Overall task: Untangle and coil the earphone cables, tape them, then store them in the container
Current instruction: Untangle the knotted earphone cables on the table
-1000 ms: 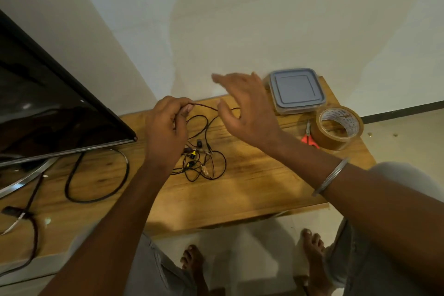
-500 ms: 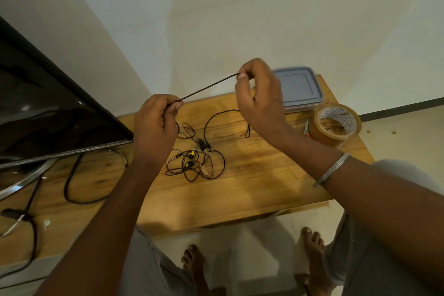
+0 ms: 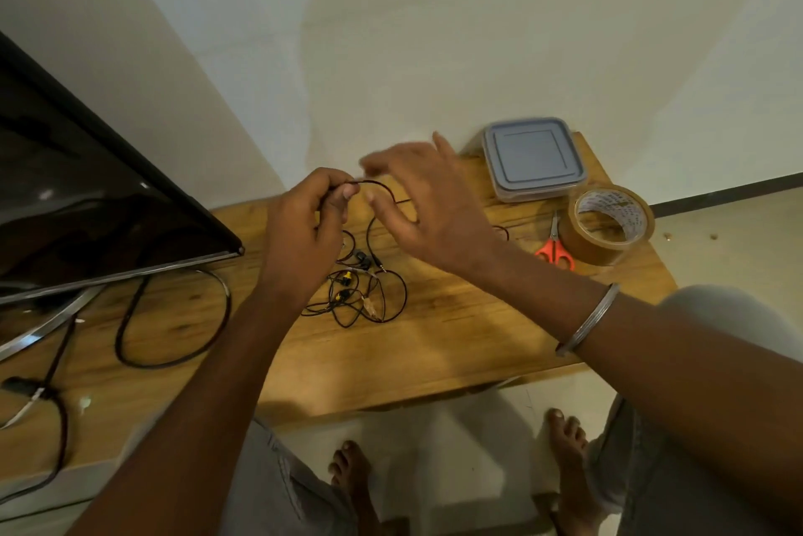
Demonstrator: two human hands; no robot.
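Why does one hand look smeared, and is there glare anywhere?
Head view: the right hand is motion-blurred at its fingertips, while the left hand is sharper; soft glare spots sit on the TV screen; the wide lens bends the wall lines.

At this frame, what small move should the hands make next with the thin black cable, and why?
Probably the right hand should pinch the thin black earphone cable where it arcs out of the left hand and lay another loop. The left hand is shut on the cable, the right hand's fingers are spread beside it, and the tangled pile of earphones on the wooden table is still uncoiled.
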